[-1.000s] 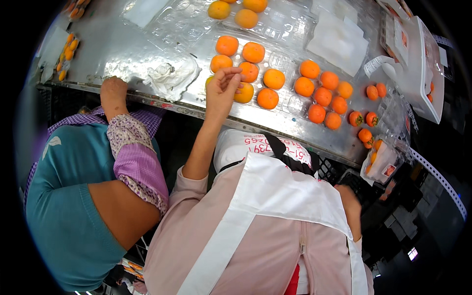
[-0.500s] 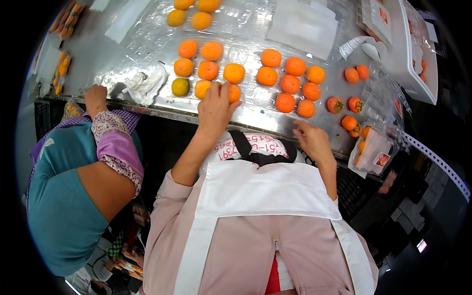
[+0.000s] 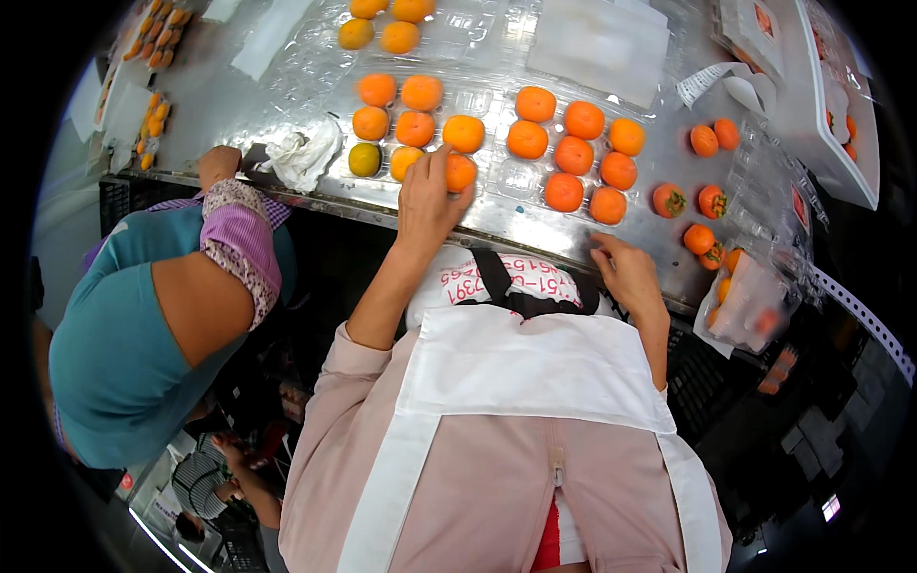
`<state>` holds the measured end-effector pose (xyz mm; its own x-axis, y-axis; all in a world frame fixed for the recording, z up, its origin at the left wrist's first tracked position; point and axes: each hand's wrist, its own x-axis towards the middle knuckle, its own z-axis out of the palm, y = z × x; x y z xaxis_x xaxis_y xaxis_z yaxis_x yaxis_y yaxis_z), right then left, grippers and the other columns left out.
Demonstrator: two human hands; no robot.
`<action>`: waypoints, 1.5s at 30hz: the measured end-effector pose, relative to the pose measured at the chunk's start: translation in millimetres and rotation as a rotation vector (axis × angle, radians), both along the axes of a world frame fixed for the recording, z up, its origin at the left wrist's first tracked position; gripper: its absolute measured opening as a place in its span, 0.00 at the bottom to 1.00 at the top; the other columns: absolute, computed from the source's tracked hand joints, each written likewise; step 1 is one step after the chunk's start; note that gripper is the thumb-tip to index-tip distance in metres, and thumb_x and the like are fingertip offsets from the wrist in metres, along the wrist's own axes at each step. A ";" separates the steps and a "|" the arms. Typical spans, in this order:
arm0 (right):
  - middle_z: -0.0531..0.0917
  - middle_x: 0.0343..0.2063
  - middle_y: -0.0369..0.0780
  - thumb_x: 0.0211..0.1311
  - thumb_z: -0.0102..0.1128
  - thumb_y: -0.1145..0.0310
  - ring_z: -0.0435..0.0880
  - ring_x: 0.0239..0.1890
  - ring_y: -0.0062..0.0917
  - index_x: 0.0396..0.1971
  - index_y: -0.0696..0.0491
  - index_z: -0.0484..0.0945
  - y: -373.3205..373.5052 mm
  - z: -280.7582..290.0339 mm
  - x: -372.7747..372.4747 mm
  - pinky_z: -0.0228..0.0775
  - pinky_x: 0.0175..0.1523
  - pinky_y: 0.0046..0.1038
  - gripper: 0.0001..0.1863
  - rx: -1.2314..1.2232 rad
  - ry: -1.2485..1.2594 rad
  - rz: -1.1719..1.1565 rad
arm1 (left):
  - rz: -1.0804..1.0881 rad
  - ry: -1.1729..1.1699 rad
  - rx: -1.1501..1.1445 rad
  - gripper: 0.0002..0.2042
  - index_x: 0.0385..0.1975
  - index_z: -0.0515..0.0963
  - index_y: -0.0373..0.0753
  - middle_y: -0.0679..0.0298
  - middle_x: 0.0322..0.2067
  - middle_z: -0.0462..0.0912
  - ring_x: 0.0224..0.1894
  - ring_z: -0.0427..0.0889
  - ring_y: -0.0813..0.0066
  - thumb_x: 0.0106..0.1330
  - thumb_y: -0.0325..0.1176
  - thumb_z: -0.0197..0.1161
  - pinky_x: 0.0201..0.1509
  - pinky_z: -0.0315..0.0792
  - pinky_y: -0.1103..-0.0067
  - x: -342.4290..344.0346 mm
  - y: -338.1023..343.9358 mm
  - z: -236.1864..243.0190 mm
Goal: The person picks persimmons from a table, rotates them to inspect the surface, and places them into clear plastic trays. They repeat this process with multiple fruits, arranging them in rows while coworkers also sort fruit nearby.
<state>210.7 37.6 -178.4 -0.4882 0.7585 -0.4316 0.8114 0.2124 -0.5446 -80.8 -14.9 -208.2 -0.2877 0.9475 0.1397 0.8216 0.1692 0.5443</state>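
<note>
My left hand [image 3: 426, 202] is at the front of a clear plastic tray [image 3: 469, 103], its thumb and fingers around an orange persimmon [image 3: 460, 173] in the tray's front right spot. Several more persimmons fill that tray, one of them greenish yellow [image 3: 364, 159]. To its right, a second clear tray [image 3: 519, 176] holds several persimmons, with a bare pocket at its front left. My right hand [image 3: 627, 272] hovers by the table's front edge below this tray, fingers slightly bent and apart, holding nothing.
Loose persimmons [image 3: 670, 200] with leafy tops lie at right, near a packed bag [image 3: 748, 304] and a white bin [image 3: 823, 143]. White sheets [image 3: 600, 48] and another tray of fruit lie farther back. At left are crumpled plastic [image 3: 304, 156] and a co-worker's hand [image 3: 220, 164].
The whole view has shifted slightly, so the table and trays appear farther right. My left hand stays at the same persimmon; my right hand stays near the table edge.
</note>
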 end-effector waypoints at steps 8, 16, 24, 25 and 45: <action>0.82 0.32 0.47 0.56 0.55 0.68 0.80 0.36 0.42 0.41 0.56 0.77 5.8 -3.6 -3.2 0.70 0.41 0.37 0.13 0.025 0.014 0.037 | 0.229 -1.938 -0.057 0.24 0.55 0.65 0.33 0.56 0.45 0.73 0.36 0.73 0.70 0.67 0.46 0.47 0.31 0.73 0.83 -12.5 -6.2 42.2; 0.82 0.32 0.47 0.56 0.56 0.68 0.80 0.37 0.41 0.41 0.55 0.77 10.6 -2.4 -7.3 0.71 0.42 0.38 0.13 0.020 -0.011 0.088 | 0.023 -2.400 -0.093 0.34 0.52 0.63 0.27 0.49 0.42 0.71 0.32 0.68 0.74 0.67 0.59 0.40 0.23 0.67 0.89 6.5 -4.0 35.4; 0.82 0.33 0.47 0.57 0.57 0.67 0.80 0.39 0.40 0.43 0.56 0.76 13.9 7.9 -23.2 0.71 0.44 0.35 0.14 0.074 0.153 0.086 | 0.075 -2.643 -0.193 0.26 0.45 0.69 0.34 0.56 0.27 0.71 0.20 0.63 0.83 0.69 0.56 0.40 0.11 0.57 0.92 17.6 -2.3 33.4; 0.82 0.34 0.46 0.57 0.58 0.67 0.80 0.39 0.39 0.43 0.56 0.76 14.8 11.2 -30.4 0.70 0.45 0.34 0.15 0.086 0.215 0.079 | 0.061 -2.627 -0.194 0.26 0.44 0.69 0.34 0.57 0.24 0.70 0.19 0.61 0.84 0.70 0.55 0.40 0.10 0.55 0.92 18.2 -3.2 30.5; 0.71 0.42 0.41 0.43 0.70 0.57 0.69 0.44 0.38 0.46 0.50 0.75 13.6 34.5 -117.4 0.59 0.52 0.37 0.28 0.387 0.758 0.189 | 0.092 -1.707 -0.182 0.31 0.44 0.69 0.39 0.66 0.26 0.73 0.24 0.72 0.80 0.69 0.60 0.25 0.18 0.66 0.84 52.1 -3.5 53.6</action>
<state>93.3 51.2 -143.9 -0.6722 0.6616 0.3322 0.1917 0.5890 -0.7851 -28.7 -18.4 -154.6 -0.0351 0.8883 -0.4580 -0.6376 0.3330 0.6947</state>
